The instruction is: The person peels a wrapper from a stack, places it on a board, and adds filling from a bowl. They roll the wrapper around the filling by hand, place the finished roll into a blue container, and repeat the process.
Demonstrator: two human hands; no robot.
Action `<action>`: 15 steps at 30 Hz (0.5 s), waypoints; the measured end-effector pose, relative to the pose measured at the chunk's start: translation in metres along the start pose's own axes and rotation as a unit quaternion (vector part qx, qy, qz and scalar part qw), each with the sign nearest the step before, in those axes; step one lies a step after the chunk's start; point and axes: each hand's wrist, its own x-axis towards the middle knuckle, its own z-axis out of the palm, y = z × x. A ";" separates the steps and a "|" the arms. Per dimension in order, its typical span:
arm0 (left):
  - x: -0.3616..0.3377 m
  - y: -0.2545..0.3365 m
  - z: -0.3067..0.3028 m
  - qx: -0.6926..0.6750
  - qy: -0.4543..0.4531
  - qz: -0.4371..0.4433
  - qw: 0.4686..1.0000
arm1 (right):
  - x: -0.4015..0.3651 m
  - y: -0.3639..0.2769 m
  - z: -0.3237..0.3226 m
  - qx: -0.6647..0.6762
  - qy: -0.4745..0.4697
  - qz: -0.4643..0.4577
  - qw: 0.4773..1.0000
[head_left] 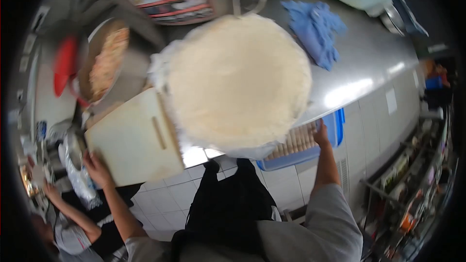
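Clearly, the head view shows one white cutting board point(128, 138) touching the left hand point(98, 171) at its fingers, and one blue tray point(286, 161) of rolls point(300, 140) at the right hand's point(321, 135) fingers; whether either grips, I cannot tell. Between them, beyond the fingertips, lies one pale round sheet point(238, 80).

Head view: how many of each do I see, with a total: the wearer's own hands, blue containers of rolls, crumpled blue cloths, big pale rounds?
Wearer's own hands: 2 (left hand, right hand)
Blue containers of rolls: 1
Crumpled blue cloths: 1
Big pale rounds: 1
Total: 5
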 end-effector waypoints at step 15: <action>-0.017 0.037 -0.008 -0.134 0.013 0.045 0.990 | -0.125 -0.496 -0.138 0.206 0.413 -0.339 0.820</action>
